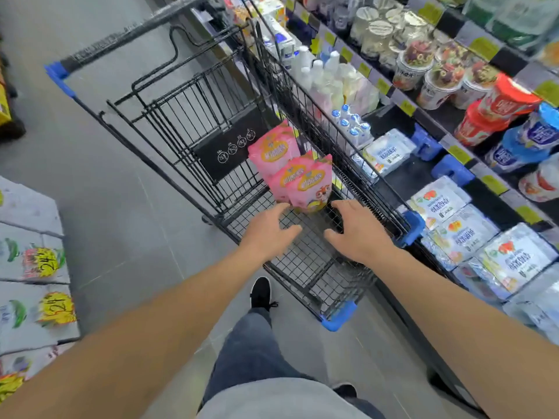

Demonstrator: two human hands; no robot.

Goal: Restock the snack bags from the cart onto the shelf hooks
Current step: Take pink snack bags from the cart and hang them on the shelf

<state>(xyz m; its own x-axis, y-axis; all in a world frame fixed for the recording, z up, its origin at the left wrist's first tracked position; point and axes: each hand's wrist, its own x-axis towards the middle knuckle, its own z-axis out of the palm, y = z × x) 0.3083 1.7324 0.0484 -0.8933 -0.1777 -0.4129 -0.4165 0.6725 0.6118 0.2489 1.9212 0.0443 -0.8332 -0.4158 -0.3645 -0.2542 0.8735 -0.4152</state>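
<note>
Item — pink snack bags (298,173), upright in the cart (302,261) basket: they stood just beyond my spread, empty fingertips (284,207), long axis vertical, left hand (269,229) marginally nearer than right hand (357,232).

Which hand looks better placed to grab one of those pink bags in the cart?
Probably the left hand: its fingertips nearly reach the nearest pink bag. The right hand, also open, sits slightly farther off.
</note>
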